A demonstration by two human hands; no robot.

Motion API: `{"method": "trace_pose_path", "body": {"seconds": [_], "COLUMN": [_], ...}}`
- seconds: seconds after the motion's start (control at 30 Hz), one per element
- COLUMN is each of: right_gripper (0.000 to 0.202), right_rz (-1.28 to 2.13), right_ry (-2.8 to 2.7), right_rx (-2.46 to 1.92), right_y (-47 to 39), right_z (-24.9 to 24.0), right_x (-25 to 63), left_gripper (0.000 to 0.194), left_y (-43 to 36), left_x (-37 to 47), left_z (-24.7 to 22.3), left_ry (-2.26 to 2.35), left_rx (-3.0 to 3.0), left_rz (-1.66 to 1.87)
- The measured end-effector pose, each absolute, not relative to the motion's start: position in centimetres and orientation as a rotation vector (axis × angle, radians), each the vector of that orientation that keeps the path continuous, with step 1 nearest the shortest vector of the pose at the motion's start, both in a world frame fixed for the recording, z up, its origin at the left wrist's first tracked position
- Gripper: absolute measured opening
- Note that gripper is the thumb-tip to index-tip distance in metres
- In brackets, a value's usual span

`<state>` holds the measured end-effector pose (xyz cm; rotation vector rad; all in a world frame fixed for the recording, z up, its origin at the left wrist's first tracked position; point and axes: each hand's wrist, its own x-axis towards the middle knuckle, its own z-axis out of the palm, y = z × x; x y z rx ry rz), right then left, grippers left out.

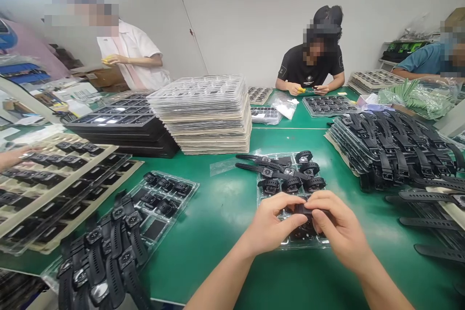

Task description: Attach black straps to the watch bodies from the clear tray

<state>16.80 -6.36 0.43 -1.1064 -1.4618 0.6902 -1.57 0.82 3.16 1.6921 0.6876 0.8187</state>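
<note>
Over a clear plastic tray [259,198] of black smartwatches, my left hand [278,223] and my right hand [336,225] come together, both closed on one black smartwatch [303,209]. My fingers hide most of that watch. Behind my hands, several watches with looped straps, such as a smartwatch [291,184], sit in the tray's pockets. Toward the tray's far left, watches with straight straps [267,172] lie across it and stick out past its edge. More watches show dimly beneath my hands.
At left lie a tray of watches [152,226] and a heap of strapped watches [105,252]. Tall stacked clear trays [199,116] stand behind, beside black trays [119,128]. Watch-laden trays [399,145] rise at right. A person in black [310,70] works across the green table [214,208].
</note>
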Motion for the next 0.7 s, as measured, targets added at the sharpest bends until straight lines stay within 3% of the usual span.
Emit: {"method": "trace_pose_path", "body": {"seconds": [0.1, 0.27, 0.4, 0.47, 0.57, 0.7], "right_gripper": [0.022, 0.022, 0.014, 0.014, 0.014, 0.012], "right_rz": [0.78, 0.83, 0.784, 0.777, 0.818, 0.801], "right_ry": [-1.43, -1.154, -1.092, -1.072, -0.978, -0.991], "right_rx": [-1.055, -0.969, -0.968, -0.972, -0.94, -0.925], "right_y": [-6.3, -6.0, -5.9, -5.9, -6.0, -6.0], "right_z": [0.3, -0.3, -0.6, -0.7, -1.0, -0.7], "right_x": [16.6, 15.8, 15.8, 15.9, 15.8, 15.7], "left_gripper": [0.023, 0.046, 0.028, 0.029, 0.044, 0.027], "left_y": [0.7, 0.4, 0.3, 0.1, -0.2, -0.5], "left_x": [-1.4, -0.9, -0.5, -0.4, -0.1, 0.1], "left_z": [2.9, 2.1, 1.7, 1.6, 1.4, 1.2], "left_ry": [0.661, 0.533, 0.642, 0.644, 0.629, 0.74], "left_rx": [1.555, 1.215, 1.187, 1.249, 1.305, 1.273], "left_rz": [0.859, 0.894, 0.922, 0.93, 0.933, 0.96]}}
